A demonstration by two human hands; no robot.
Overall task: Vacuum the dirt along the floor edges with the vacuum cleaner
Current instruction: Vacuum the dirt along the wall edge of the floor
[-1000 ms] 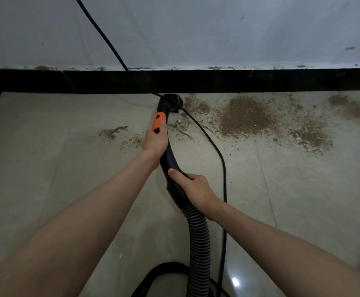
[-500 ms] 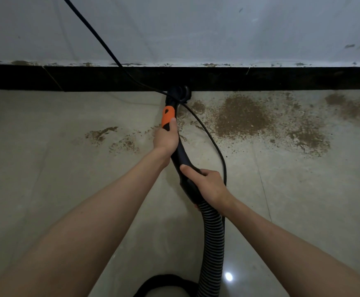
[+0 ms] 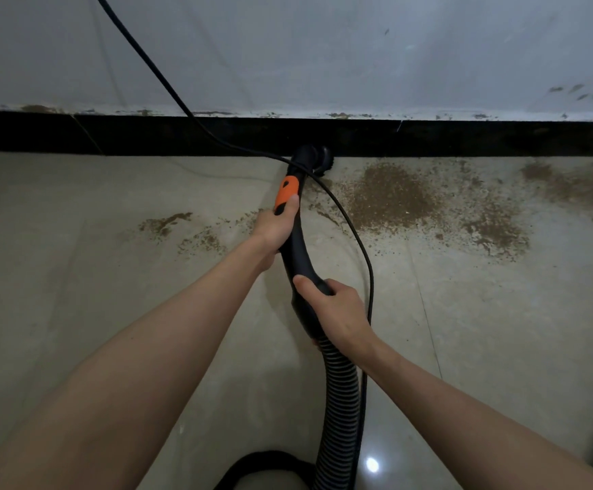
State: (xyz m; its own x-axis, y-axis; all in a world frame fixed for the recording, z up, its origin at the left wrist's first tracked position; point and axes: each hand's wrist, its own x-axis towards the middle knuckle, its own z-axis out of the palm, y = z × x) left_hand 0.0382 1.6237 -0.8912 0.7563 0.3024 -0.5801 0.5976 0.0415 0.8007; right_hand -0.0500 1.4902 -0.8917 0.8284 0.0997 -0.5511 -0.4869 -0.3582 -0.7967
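Since a second ago the round brush nozzle point(image 3: 312, 158) has travelled forward from the open tile to the foot of the black skirting board point(image 3: 111, 135), and it now sits touching or all but touching that edge. That puts the suction right where the task wants it, along the floor edge, though most of the dirt is untouched.

The left hand point(image 3: 276, 225) is clamped round the black vacuum wand point(image 3: 297, 249) just behind its orange slider point(image 3: 287, 191), thumb lying against the orange part. The right hand point(image 3: 337, 309) is curled round the rear of the same handle, where the ribbed hose point(image 3: 339, 394) begins; the hose runs back toward the person. So the nozzle lies well ahead of both hands, the left one the nearer.

The large dirt patch point(image 3: 390, 199) lies just to the right of the nozzle, with more scattered further right and a smaller smear point(image 3: 164, 222) to the left. The power cord point(image 3: 351, 224) crosses over the wand near the nozzle and could get in the way of a sweep to the right.
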